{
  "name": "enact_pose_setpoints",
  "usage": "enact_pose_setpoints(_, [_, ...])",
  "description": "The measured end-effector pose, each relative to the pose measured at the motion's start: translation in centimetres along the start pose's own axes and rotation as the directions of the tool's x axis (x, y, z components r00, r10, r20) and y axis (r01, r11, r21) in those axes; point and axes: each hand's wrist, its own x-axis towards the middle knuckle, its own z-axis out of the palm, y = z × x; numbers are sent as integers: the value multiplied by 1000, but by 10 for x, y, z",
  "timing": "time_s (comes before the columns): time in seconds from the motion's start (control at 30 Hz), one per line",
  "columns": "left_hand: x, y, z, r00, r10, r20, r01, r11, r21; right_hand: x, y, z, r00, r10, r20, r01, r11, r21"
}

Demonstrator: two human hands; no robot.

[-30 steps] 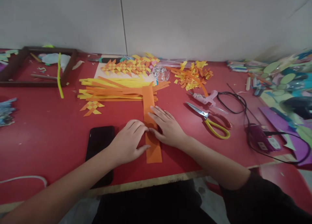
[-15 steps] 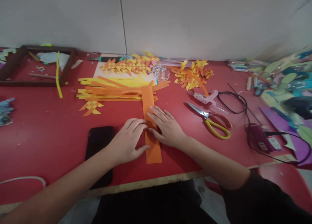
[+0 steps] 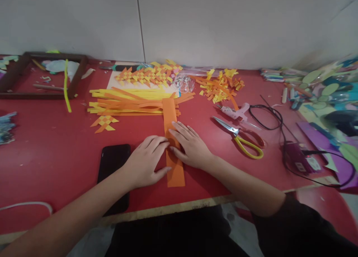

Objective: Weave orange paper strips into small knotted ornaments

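Note:
A long orange paper strip (image 3: 175,172) lies lengthwise on the red table (image 3: 56,152), running away from me. My left hand (image 3: 145,162) rests on its left edge with the fingers curled against the paper and the thumb stretched out beside it. My right hand (image 3: 190,145) lies flat across the strip from the right, fingers stretched out and pressing it down. The middle of the strip is hidden under both hands.
A black phone (image 3: 113,164) lies just left of my left hand. Yellow-handled scissors (image 3: 240,137) and a pink glue gun (image 3: 236,111) sit to the right, with a black cable (image 3: 268,119). Yellow and orange strips (image 3: 128,100), woven pieces (image 3: 145,75) and scraps (image 3: 220,86) lie behind.

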Motion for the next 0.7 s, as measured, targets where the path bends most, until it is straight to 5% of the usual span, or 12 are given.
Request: enact_pose_setpoints(0.7, [-1, 0, 1, 1000, 2, 15, -3, 999, 49, -1, -2, -1, 1000, 13, 4, -13, 1000, -24])
